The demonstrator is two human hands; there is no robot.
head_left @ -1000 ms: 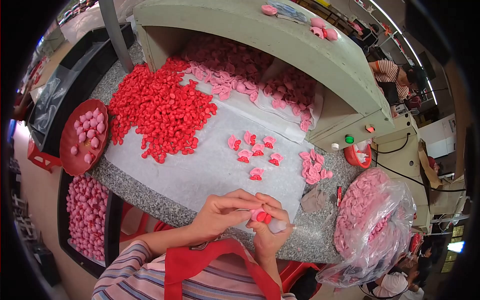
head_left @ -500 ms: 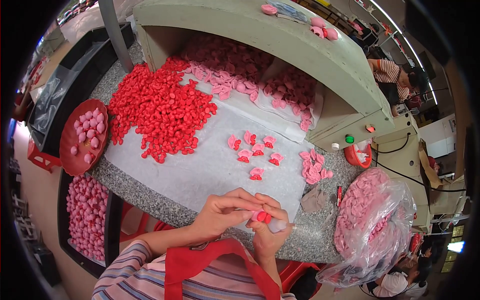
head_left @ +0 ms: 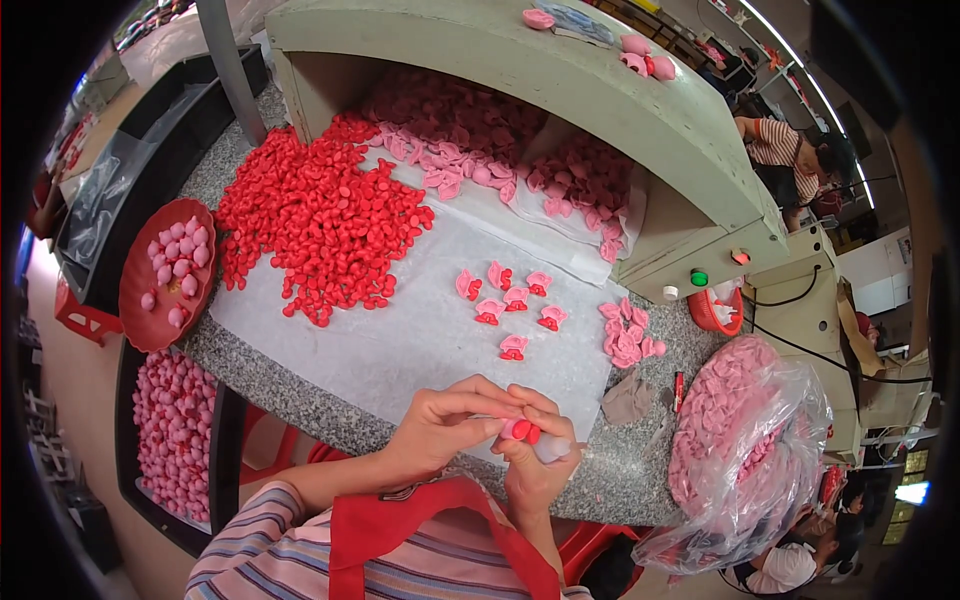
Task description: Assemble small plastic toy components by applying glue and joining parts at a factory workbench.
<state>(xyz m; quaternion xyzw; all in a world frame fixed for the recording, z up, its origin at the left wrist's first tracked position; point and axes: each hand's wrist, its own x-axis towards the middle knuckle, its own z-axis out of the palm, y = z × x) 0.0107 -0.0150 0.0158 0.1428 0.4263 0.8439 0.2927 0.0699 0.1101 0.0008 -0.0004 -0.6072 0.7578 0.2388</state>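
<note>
Pink-and-red piece [head_left: 519, 430] sits pinched between the fingertips of the left hand [head_left: 458, 425] and right hand [head_left: 535, 475], both closed on it. I'd judge it light, smooth and fairly firm, perhaps slippery on its rounded red side; the pink side seems the better hold, pressed gently in case thin edges bend. Fingers cover most of it, so how its parts meet is hidden. Just right of the pinch, the right hand also holds a pale translucent object [head_left: 551, 448], perhaps a bottle, its ends unclear. Beyond the grip, similar pieces [head_left: 515, 299] lie on white paper [head_left: 400, 345]; farther out, shadow swallows the pink parts [head_left: 450, 115] inside the cabinet [head_left: 440, 35]. Off right, wrinkled film veils the contents of a clear bag [head_left: 785, 460].
</note>
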